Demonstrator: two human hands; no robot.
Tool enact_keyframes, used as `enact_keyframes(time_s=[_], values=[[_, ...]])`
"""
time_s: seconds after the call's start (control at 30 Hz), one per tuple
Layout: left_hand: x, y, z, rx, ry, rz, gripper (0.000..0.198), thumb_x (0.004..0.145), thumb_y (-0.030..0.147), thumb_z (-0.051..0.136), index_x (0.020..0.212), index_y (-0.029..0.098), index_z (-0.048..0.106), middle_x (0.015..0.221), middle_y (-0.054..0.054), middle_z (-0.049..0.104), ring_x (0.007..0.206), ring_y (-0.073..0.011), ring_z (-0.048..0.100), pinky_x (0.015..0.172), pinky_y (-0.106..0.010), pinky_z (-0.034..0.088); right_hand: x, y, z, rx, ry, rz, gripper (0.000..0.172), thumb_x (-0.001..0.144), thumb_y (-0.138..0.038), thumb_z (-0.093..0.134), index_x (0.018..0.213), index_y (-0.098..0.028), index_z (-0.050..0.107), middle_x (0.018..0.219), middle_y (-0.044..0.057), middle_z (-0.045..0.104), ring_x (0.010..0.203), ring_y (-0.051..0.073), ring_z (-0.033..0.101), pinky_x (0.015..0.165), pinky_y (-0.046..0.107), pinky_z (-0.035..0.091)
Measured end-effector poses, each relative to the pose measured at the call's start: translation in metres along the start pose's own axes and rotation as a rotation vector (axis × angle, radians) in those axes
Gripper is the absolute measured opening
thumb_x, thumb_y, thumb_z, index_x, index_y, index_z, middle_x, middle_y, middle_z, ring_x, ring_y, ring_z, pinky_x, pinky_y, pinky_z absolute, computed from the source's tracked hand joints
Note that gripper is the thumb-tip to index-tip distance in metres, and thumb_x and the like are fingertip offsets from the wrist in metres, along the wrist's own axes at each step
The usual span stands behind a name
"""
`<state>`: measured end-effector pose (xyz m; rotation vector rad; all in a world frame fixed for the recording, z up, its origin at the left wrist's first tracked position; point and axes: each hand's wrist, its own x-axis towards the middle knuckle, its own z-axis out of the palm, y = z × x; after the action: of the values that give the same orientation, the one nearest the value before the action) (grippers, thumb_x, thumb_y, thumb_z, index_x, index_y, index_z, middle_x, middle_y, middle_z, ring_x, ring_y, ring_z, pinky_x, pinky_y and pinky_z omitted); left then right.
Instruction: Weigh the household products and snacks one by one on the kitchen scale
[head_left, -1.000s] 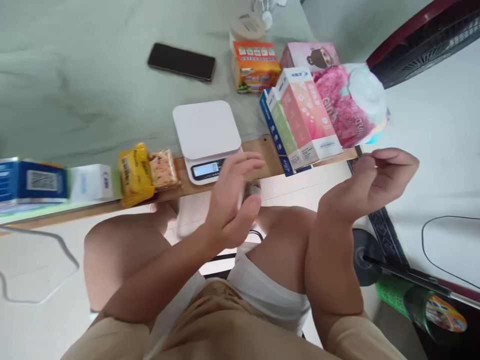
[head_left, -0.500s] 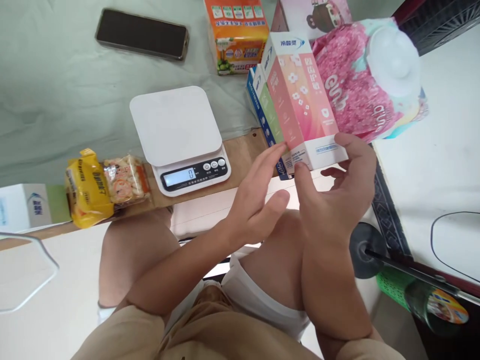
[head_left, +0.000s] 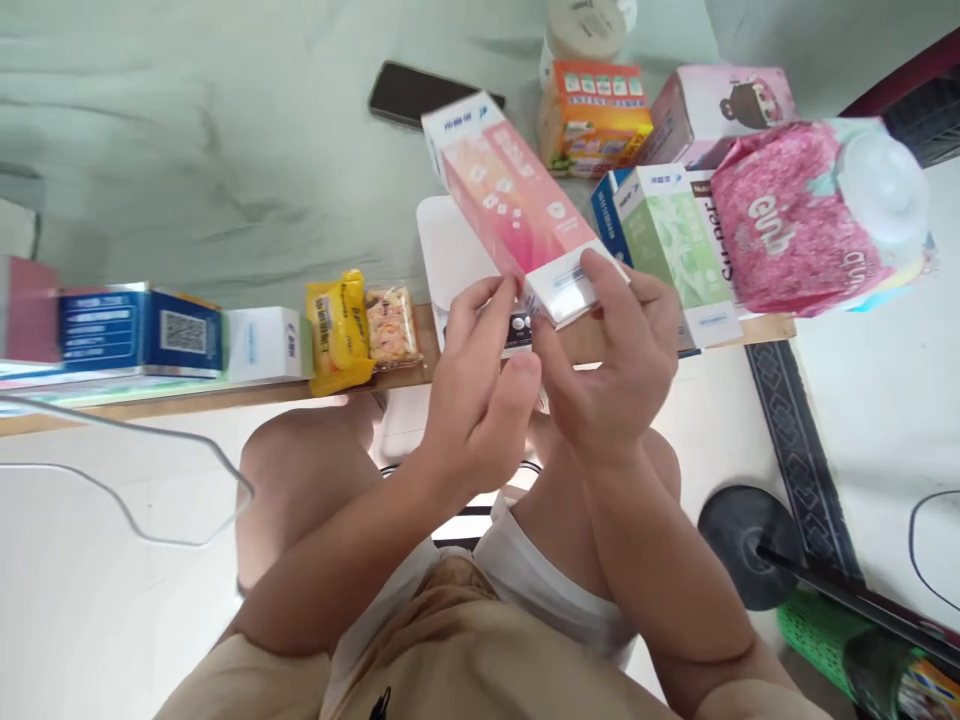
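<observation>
- right hand (head_left: 619,375) is pinching the near end of a glossy, oblong pink carton (head_left: 521,205), slanting away leftward above the smooth white digital scale (head_left: 450,250)
- left hand (head_left: 480,395) has fingers extended beside it, can't tell if gripping tbh

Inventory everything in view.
Gripped carton: 1, pink, over scale
Kitchen scale: 1, white, below carton
Smartphone: 1, black, rear
Wrapped pack: 1, orange, right
Tub: 1, white, rear
Cartoon box: 1, pink, right
Capped pouch: 1, pink, right
Right-row cartons: 2+, green/blue, right
Left-row cartons: 3+, pink/blue/white-green, left
Snack packets: 2, yellow/clear, left
Cable: 1, white, left
Fan: 1, black, right
Basket: 1, green, lower right
Left hand, right hand: 2, bare, at carton
</observation>
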<state>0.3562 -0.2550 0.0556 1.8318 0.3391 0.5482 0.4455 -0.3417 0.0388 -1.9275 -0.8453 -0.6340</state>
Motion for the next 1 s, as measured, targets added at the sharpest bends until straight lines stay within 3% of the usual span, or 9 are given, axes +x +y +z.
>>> enact_keyframes(time_s=[0.1,0.23,0.37,0.47,0.53,0.6,0.77,0.9,1.0], values=[[-0.002,-0.001,-0.023,0.170,-0.076,-0.071,0.078,0.099,0.069,0.019,0.148,0.016,0.050,0.153,-0.016,0.046,0.142,-0.0266,0.050,0.124,-0.046,0.043,-0.010,-0.003,0.013,-0.043,-0.039,-0.025,0.039,0.088,-0.030,0.070,0.126,-0.021,0.065,0.116,0.009,0.061,0.106,0.018,0.064,0.090,0.036,0.059],[-0.002,-0.007,-0.037,0.185,-0.104,-0.092,0.085,0.099,0.069,0.014,0.148,0.008,0.049,0.153,-0.019,0.048,0.141,-0.0260,0.052,0.119,-0.042,0.048,-0.020,-0.004,0.023,-0.098,-0.083,-0.020,0.038,0.089,-0.035,0.070,0.124,-0.021,0.065,0.113,0.009,0.061,0.102,0.018,0.064,0.086,0.036,0.059],[-0.004,-0.016,-0.048,0.199,-0.097,-0.004,0.069,0.103,0.058,0.021,0.141,0.009,0.052,0.145,-0.018,0.057,0.137,-0.0251,0.056,0.113,-0.042,0.050,-0.023,-0.006,0.022,-0.117,-0.212,0.042,0.038,0.085,-0.034,0.073,0.118,-0.018,0.063,0.110,0.010,0.061,0.104,0.019,0.061,0.081,0.034,0.056],[-0.008,-0.021,-0.059,0.160,0.037,0.151,0.047,0.104,0.048,0.031,0.117,0.014,0.060,0.113,-0.012,0.071,0.108,-0.0208,0.066,0.092,-0.038,0.055,-0.024,0.000,0.017,-0.105,-0.306,0.044,0.052,0.082,-0.046,0.073,0.123,-0.017,0.059,0.115,0.011,0.058,0.110,0.023,0.057,0.087,0.040,0.053],[-0.009,-0.022,-0.066,0.048,0.121,0.221,0.034,0.102,0.045,0.036,0.091,0.020,0.057,0.080,-0.004,0.064,0.078,-0.0162,0.060,0.071,-0.035,0.048,-0.024,0.011,0.015,-0.050,-0.237,0.038,0.053,0.087,-0.055,0.061,0.125,-0.020,0.057,0.117,0.010,0.056,0.111,0.025,0.055,0.089,0.045,0.049],[-0.008,-0.021,-0.072,-0.080,0.157,0.252,0.034,0.100,0.041,0.040,0.073,0.020,0.044,0.061,0.001,0.045,0.059,-0.0124,0.044,0.058,-0.033,0.033,-0.024,0.027,0.017,-0.008,-0.093,0.046,0.046,0.093,-0.058,0.044,0.121,-0.024,0.056,0.111,0.008,0.054,0.106,0.024,0.055,0.087,0.045,0.047],[-0.007,-0.014,-0.091,-0.070,-0.005,0.172,0.041,0.100,0.033,0.041,0.065,0.018,0.026,0.056,0.003,0.021,0.054,-0.0100,0.022,0.058,-0.034,0.016,-0.019,0.057,0.038,0.105,0.206,0.055,0.039,0.097,-0.052,0.025,0.102,-0.026,0.053,0.089,0.005,0.042,0.083,0.019,0.052,0.073,0.038,0.041],[-0.012,-0.010,-0.093,-0.052,-0.105,0.179,0.041,0.100,0.036,0.040,0.066,0.019,0.025,0.057,0.003,0.021,0.055,-0.0108,0.022,0.059,-0.035,0.014,-0.012,0.061,0.049,0.229,0.236,0.019,0.047,0.100,-0.044,0.009,0.099,-0.025,0.052,0.090,0.006,0.039,0.083,0.018,0.048,0.075,0.038,0.042],[-0.015,-0.012,-0.080,-0.063,-0.015,0.142,0.042,0.101,0.044,0.037,0.068,0.019,0.027,0.059,0.003,0.025,0.056,-0.0112,0.026,0.060,-0.035,0.019,-0.011,0.057,0.050,0.272,0.154,0.111,0.043,0.098,-0.048,0.013,0.098,-0.026,0.050,0.092,0.006,0.040,0.084,0.018,0.049,0.072,0.037,0.043]])
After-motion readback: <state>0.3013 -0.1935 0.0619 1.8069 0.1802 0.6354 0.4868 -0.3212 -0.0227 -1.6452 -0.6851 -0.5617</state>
